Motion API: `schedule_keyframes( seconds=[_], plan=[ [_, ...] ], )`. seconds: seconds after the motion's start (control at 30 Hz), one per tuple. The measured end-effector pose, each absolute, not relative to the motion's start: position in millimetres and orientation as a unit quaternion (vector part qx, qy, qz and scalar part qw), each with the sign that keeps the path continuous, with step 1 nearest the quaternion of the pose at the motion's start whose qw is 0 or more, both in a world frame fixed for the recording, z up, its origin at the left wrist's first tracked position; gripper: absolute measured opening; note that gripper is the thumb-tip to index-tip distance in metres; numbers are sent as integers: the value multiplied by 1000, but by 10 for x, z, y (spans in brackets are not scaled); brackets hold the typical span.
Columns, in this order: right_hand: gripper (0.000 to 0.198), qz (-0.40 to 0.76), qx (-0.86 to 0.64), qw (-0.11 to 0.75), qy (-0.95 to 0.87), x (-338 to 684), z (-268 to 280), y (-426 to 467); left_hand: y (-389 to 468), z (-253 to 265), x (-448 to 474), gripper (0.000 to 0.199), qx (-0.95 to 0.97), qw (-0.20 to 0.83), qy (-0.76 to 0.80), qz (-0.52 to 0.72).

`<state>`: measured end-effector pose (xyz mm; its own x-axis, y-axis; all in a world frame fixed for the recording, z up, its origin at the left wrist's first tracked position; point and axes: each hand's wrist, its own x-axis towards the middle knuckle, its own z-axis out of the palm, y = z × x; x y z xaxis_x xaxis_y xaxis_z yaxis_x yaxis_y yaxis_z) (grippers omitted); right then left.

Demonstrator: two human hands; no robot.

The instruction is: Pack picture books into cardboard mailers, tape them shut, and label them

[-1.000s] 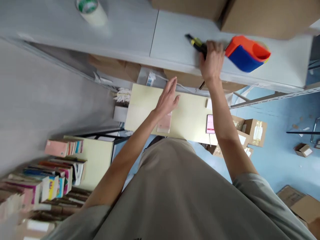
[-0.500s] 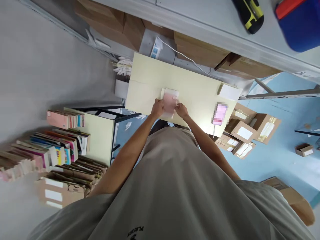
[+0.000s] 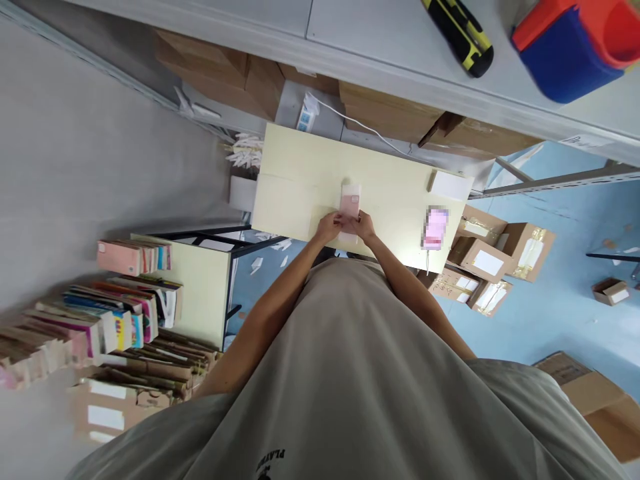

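Over the pale table (image 3: 300, 167) near its front edge, both hands hold a flat pink pack (image 3: 350, 205). It looks like a slim oblong with a small square patch near its upper right corner and a whitish, see-through margin at top and bottom. Its exact kind is unclear. My left hand (image 3: 329, 227) pinches its left side, with the fingertips over its face. On the right edge, my right hand (image 3: 365, 225) grips with bent fingers. Right of the hands, a blurred pink phone-like device (image 3: 435, 228) lies with a cable at its lower end.
A white box (image 3: 449, 185) lies at the table's right end. On the grey shelf above are a yellow-black utility knife (image 3: 463, 39) and a blue-red container (image 3: 567, 57). Rows of thin packs (image 3: 120, 313) stand at left; cardboard boxes (image 3: 487, 257) sit at right.
The pink pack now looks narrower and more upright, and shows a square patch at its corner. Both hands have come closer together, my left one shifting right. The camera view has shifted slightly.
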<state>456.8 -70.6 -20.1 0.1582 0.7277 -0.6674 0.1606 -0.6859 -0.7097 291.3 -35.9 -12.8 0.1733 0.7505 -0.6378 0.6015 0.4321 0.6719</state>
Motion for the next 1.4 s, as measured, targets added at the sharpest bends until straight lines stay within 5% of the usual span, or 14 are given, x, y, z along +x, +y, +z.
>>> schedule_keyframes(
  seconds=[0.13, 0.23, 0.43, 0.7, 0.87, 1.03, 1.13, 1.2, 1.4],
  plan=[
    [35, 592, -666, 345, -294, 4772, 202, -675, -181, 96, 2815, 101, 408, 605, 660, 178],
    [58, 640, -556, 445, -291, 5023, 641, -690, -62, 425, 2719, 94, 326, 702, 578, 259],
    [62, 646, -511, 474, -312, 5311, 1331, -738, -17, 1141, 2835, 82, 328, 824, 362, 287],
    [72, 630, -533, 475, -304, 5288, 1293, -852, -54, 1296, 3072, 66, 412, 736, 444, 302],
    [93, 520, -630, 510, -269, 5189, 1180, -889, -107, 1297, 3028, 62, 561, 594, 494, 296],
    [93, 527, -615, 498, -309, 4796, 1330, -898, -308, 1419, 3216, 23, 692, 431, 542, 205],
    [72, 500, -642, 477, -331, 4629, 1402, -916, -470, 1500, 3353, 38, 730, 417, 531, 110],
    [74, 465, -677, 470, -323, 4642, 1374, -925, -539, 1526, 3369, 51, 738, 441, 502, 99],
    [76, 540, -624, 505, -253, 5042, 1229, -971, -450, 1461, 3056, 68, 611, 535, 504, 294]
  ],
)
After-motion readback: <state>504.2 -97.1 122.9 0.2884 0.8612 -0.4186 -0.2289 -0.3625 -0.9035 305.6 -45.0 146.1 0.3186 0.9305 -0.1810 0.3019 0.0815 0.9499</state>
